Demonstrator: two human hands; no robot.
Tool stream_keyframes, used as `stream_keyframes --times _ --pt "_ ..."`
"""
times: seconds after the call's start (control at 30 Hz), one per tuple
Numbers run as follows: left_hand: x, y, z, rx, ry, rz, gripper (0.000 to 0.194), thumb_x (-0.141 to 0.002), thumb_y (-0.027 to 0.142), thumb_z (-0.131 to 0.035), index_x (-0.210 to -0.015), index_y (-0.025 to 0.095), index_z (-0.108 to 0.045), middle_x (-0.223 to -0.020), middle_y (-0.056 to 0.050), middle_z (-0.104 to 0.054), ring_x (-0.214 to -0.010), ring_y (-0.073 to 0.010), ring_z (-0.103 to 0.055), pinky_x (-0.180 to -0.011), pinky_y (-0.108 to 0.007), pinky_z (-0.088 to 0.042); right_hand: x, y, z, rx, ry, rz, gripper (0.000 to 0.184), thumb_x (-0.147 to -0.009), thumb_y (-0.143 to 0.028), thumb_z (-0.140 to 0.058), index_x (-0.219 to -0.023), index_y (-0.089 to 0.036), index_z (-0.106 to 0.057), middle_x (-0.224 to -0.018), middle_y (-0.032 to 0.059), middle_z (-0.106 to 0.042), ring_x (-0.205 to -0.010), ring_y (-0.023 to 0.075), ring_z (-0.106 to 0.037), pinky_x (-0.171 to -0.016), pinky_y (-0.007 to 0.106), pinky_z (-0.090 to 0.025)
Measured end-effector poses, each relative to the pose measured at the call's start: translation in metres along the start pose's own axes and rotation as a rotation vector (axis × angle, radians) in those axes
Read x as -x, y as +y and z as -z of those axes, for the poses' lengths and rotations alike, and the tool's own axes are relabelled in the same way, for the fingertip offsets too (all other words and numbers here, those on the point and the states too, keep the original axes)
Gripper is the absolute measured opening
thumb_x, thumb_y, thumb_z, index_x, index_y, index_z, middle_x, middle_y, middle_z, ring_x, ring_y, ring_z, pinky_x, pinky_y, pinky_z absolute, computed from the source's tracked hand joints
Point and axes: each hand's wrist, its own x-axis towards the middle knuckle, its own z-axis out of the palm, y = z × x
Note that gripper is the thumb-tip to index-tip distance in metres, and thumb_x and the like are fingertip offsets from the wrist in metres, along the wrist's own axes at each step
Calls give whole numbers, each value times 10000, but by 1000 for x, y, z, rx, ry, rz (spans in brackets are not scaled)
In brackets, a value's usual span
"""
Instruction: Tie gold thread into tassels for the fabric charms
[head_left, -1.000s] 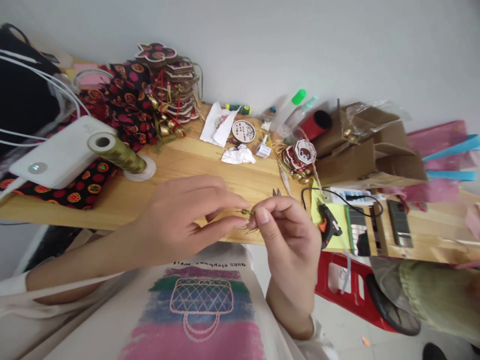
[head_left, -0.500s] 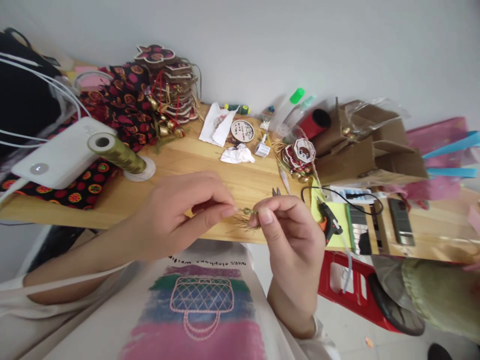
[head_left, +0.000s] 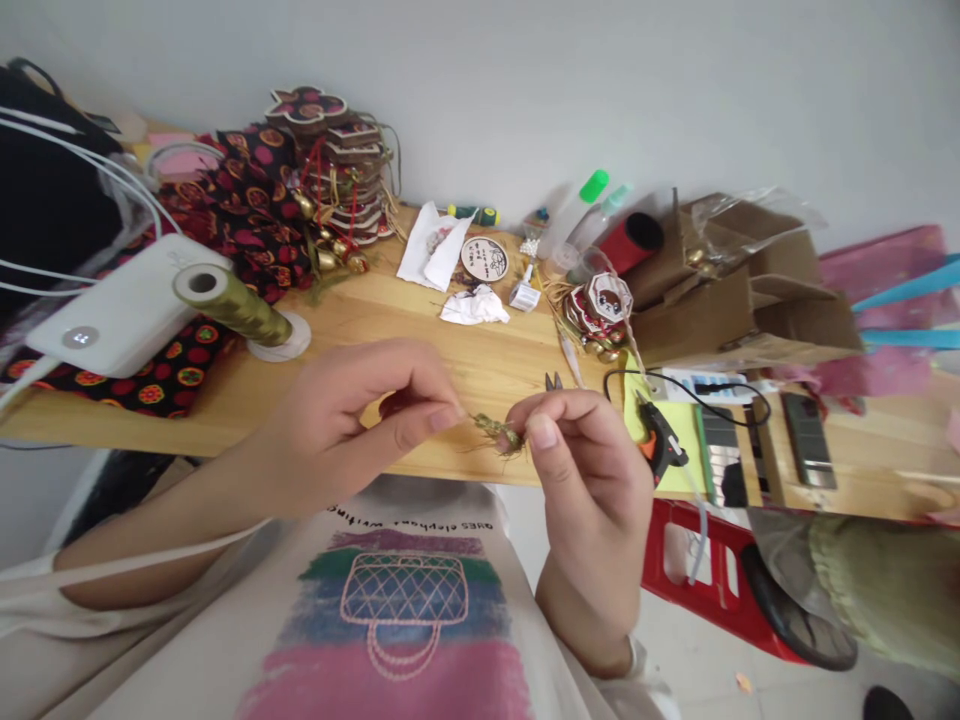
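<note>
Between my two hands a short piece of knotted olive-green cord [head_left: 496, 430] with frayed strands is stretched over the table's front edge. The thumb and index finger of my left hand [head_left: 367, 420] pinch its left end. My right hand [head_left: 589, 480] pinches the other end between thumb and index finger, the remaining fingers curled. The exact grip points are hidden behind the fingertips. Just behind my right hand, the pointed tips of a dark metal tool [head_left: 553, 382] show. A spool of olive-green thread [head_left: 244, 308] stands to the left of my left hand.
A white box-like device [head_left: 124, 305] with cables lies at left, beside stacked patterned ornaments [head_left: 352, 180]. Crumpled tissue [head_left: 474, 306], a small white bottle [head_left: 525, 292] and cardboard boxes [head_left: 720, 310] are farther back. A glue gun [head_left: 664, 445] lies on yellow paper at right.
My hands have drawn slightly apart, and more of the knotted cord shows between the fingertips. Both hands still pinch it.
</note>
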Motion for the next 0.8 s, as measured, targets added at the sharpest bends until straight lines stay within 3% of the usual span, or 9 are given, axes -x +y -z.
stream_keyframes --times 0.3,0.5,0.8 --pt "0 -2 -4 32 16 -36 112 -947 148 -566 -838 166 -587 -736 18 -563 -685 -96 -530 -612 -243 -432 1 2 -2 -23 50 1 39 -919 -211 -650 -911 -243 -630 -837 -21 -646 -779 112 -631 -735 243 -537" --pt "-1 0 -7 22 33 -77 86 -942 138 -568 -870 168 -602 -821 -16 -639 -762 -121 -591 -663 -261 -478 1 2 -3 -18 54 14 222 -862 -160 -709 -1050 -278 -685 -852 -24 -661 -789 110 -636 -753 241 -561" --pt "0 2 -6 -30 25 -59 104 -947 144 -543 -875 202 -590 -853 -12 -669 -784 -133 -630 -680 -261 -491 -1 3 -2 -6 60 31 140 -854 -137 -717 -905 -267 -704 -838 -42 -676 -782 85 -642 -732 199 -554"
